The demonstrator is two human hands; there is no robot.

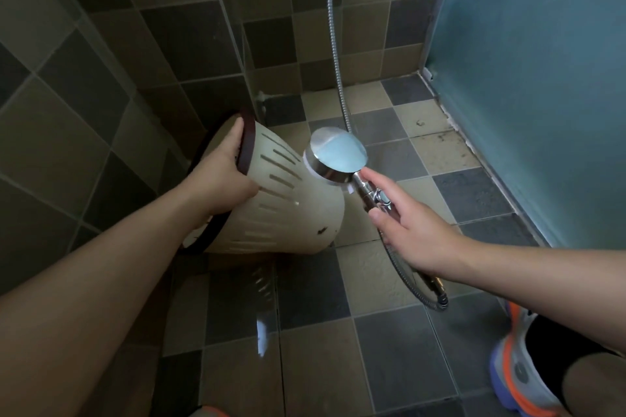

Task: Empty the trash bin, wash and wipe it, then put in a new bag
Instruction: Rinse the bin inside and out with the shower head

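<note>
left hand [222,176] grips rim of tipped trash bin [294,210]; right hand [411,234] holds shower head [337,154] handle, index finger straight. hose [335,44] hangs behind. wet tiled floor [389,349], frosted glass door [542,78] right.

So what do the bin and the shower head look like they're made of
The bin looks like moulded plastic: matte cream wall with cut slots and a dark brown rim band. The shower head looks like chrome-plated metal or plastic, hard to tell which; its mirror-bright surface reflects the blue wall. Its hose looks like ribbed metal, shiny and spiral-wound.
</note>
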